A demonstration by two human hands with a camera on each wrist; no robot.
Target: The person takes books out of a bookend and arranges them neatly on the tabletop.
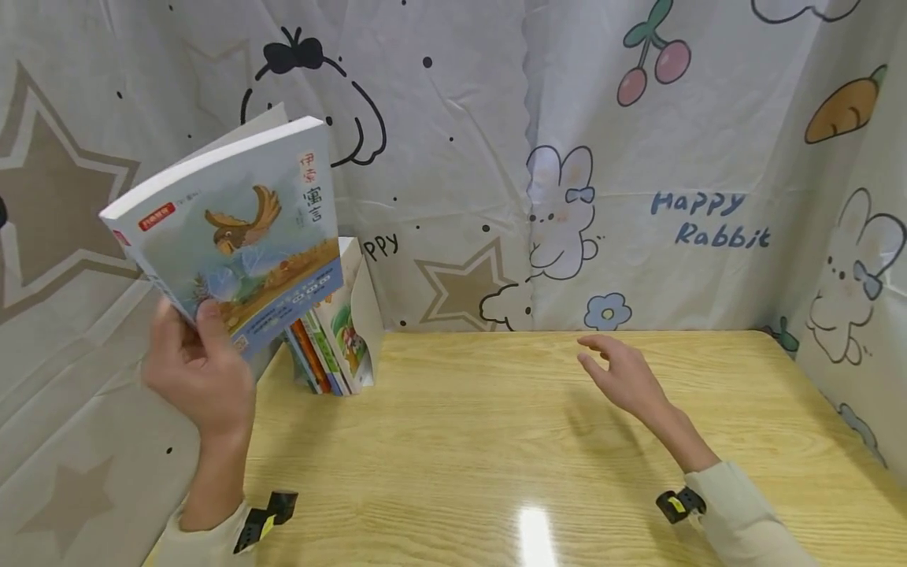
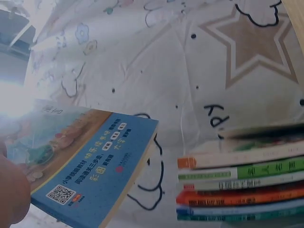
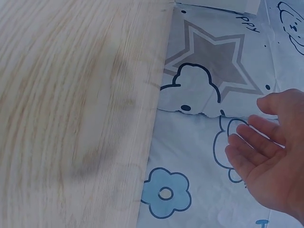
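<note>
My left hand (image 1: pixel 201 370) grips a blue paperback book (image 1: pixel 262 252) by its lower spine corner, thumb on the front cover. The cover has a brown bird and Chinese lettering; the book is tilted in the air at the left, its back cover flap lifted a little. In the left wrist view the lower part of the cover (image 2: pixel 95 171) shows a QR code. Over the right half of the table hovers my right hand (image 1: pixel 627 378), holding nothing, its fingers (image 3: pixel 256 147) relaxed and slightly bent.
A white file holder (image 1: pixel 364 315) with several upright books (image 1: pixel 322 354) stands at the table's back left, behind the held book. The wooden table (image 1: pixel 460 449) meets a printed cloth backdrop (image 1: pixel 460 157) at its back edge. Cloth also hangs along both sides.
</note>
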